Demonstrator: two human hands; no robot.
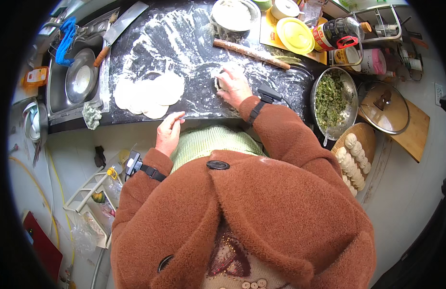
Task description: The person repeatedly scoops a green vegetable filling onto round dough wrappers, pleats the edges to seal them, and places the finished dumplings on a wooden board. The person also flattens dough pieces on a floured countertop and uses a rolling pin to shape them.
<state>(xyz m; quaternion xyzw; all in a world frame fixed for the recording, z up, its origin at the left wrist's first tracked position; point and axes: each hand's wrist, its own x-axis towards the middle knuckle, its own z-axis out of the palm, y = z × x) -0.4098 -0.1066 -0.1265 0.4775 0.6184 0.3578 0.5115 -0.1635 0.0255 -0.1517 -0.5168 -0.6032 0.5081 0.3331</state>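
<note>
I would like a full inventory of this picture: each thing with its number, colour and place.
Countertop: one, black, floury, upper centre
Flat dough rounds: several overlapping, white, left on countertop
Rolling pin: one, brown, upper centre
Flour bowl: one, silvery, top
Cleaver: one, silver, upper left
Sink: one, grey, left
Metal bowl: one, silver, in sink
Yellow lid: one, yellow, upper right
Pan: one, silver, right, holding green filling
Glass lid: one, clear, right
Pleated buns: over ten, cream, right
Edge clutter: uncountable, mixed colours, around rim
Coat: one, brown, on the person
Left hand: one, near countertop's front edge
Right hand: one, at the countertop, right of dough
</note>
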